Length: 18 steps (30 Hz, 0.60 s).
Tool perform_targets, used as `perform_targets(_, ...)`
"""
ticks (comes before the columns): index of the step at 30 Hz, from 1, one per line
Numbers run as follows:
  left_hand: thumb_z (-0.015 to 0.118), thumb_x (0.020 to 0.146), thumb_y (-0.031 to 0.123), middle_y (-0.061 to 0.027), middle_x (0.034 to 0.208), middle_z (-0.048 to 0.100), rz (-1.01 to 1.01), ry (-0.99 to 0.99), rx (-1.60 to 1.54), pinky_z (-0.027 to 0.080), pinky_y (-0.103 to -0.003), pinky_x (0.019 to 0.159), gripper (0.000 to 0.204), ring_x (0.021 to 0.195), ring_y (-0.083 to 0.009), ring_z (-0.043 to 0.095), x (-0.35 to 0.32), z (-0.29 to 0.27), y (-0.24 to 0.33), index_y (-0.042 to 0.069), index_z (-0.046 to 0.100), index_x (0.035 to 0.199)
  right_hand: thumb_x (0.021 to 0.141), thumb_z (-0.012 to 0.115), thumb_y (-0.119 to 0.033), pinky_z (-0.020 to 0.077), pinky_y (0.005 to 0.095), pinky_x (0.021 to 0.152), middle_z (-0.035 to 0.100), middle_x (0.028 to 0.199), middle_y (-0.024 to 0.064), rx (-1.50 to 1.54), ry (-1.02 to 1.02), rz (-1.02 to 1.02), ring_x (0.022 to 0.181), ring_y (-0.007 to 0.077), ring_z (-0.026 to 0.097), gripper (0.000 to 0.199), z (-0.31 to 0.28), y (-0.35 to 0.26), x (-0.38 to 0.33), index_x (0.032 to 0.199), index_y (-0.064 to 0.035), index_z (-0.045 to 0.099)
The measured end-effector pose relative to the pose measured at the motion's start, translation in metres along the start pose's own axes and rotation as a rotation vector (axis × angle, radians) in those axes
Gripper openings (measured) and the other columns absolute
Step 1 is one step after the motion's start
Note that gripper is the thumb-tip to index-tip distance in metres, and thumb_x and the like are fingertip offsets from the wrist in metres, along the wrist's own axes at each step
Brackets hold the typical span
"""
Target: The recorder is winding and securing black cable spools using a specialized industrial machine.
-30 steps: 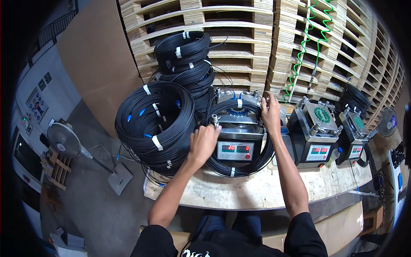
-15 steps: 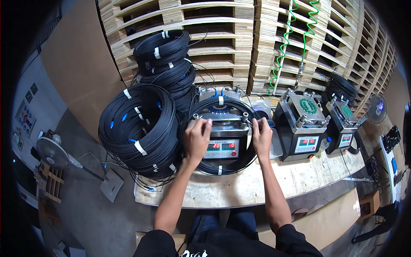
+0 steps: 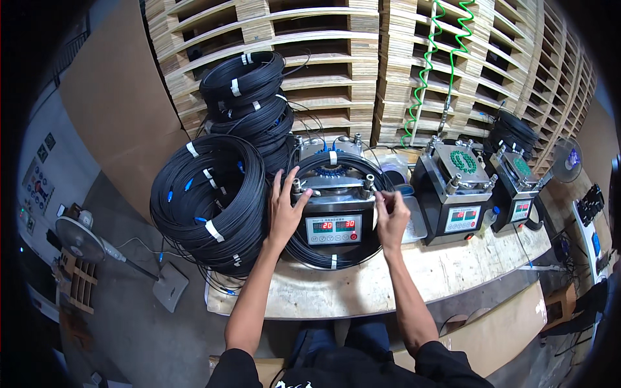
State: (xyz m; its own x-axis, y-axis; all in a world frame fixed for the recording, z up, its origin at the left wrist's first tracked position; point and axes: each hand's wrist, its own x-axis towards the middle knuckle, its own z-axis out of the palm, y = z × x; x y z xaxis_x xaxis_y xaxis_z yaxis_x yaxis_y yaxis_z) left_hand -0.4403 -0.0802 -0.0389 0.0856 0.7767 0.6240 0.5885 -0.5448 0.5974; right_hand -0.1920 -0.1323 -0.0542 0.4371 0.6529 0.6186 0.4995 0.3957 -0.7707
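Observation:
A coil of black cable, bound with white bands, hangs around a metal-topped machine with a lit front panel. Blue connectors sit in a ring on the machine's top plate. My left hand is at the coil's left side, its fingers spread around the left metal post and the thumb pointing toward the machine. At the coil's right side, beside the right post, my right hand has its fingers curled together. What lies between those fingers is hidden.
Tall stacks of black cable coils stand to the left. Two similar machines with green rings on top are at the right. A clear tray lies beside my right hand. Wooden pallets rise behind the table.
My left hand has opened from a closed grasp near the left post, its fingers now spread. The right hand has moved slightly down, fingers curling more. The red digits on the panel have changed.

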Motion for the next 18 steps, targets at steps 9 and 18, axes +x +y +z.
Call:
perform_targets(9,0.064,0.098,0.04,-0.0312,0.148,0.041,0.0,-0.016,0.023,0.036,-0.051,0.112,0.059,0.137,-0.0467,0.042,-0.002,0.003,0.007,0.015,0.047,0.148,0.091,0.066,0.0,0.0525,0.0444,0.068,0.07,0.087,0.0242,-0.109,-0.231,-0.123,0.08,0.0447,0.068,0.01,0.064,-0.026,-0.013,0.098,0.0067,0.062)
perform_targets(18,0.065,0.096,0.023,-0.0222,0.137,0.053,0.254,0.016,0.064,0.044,-0.047,0.106,0.04,0.126,-0.0408,0.053,0.081,-0.009,0.041,0.004,0.059,0.13,0.087,0.074,-0.015,0.0536,0.0416,0.073,0.074,0.087,0.0174,-0.151,-0.631,-0.379,0.08,0.0327,0.07,0.027,0.087,-0.018,0.191,0.109,-0.0019,0.068)
